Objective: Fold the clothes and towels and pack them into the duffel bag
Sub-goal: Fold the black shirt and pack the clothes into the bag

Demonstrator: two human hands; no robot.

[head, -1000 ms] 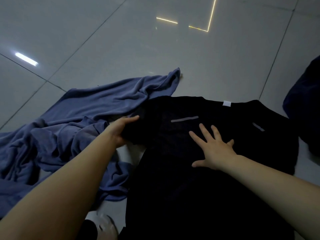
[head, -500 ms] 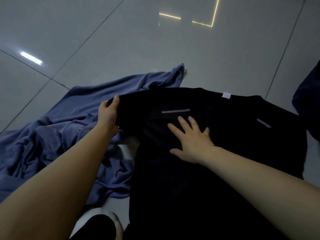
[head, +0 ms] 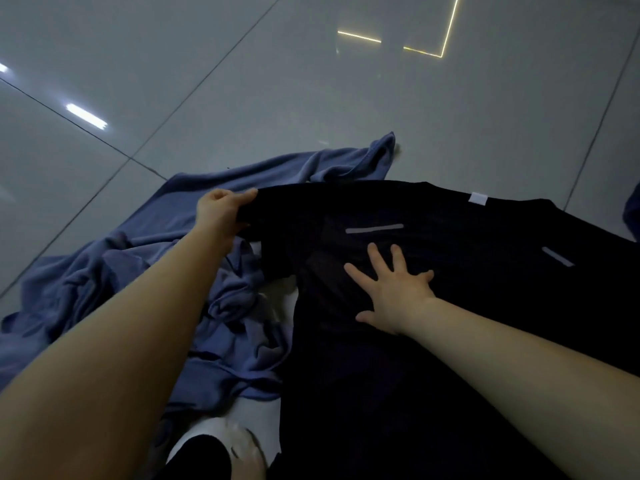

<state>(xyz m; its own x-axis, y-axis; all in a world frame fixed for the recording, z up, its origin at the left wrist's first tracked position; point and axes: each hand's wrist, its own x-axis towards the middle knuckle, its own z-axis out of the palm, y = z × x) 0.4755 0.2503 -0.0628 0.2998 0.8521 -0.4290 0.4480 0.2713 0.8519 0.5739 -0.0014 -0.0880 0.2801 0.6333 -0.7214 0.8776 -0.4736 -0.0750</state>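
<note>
**Black shirt pinned and pulled on a tiled floor**

Black shirt (head: 433,341) lies spread across the near right of the grey tiled floor (head: 311,81). Left hand (head: 221,211) reaches far and left, thumb and fingers pinching the shirt's sleeve edge and lifting it off the floor. Right hand (head: 394,289) lies flat on the shirt's middle, fingers spread and straight, pressing down. The two hands are well apart. One shirt, with two grey stripes and one white tag (head: 478,198). One blue towel (head: 121,271) lies rumpled at left, its edge under the shirt.

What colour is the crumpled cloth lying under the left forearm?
Blue, a muted slate shade: the cloth, clearest in the head view.
</note>
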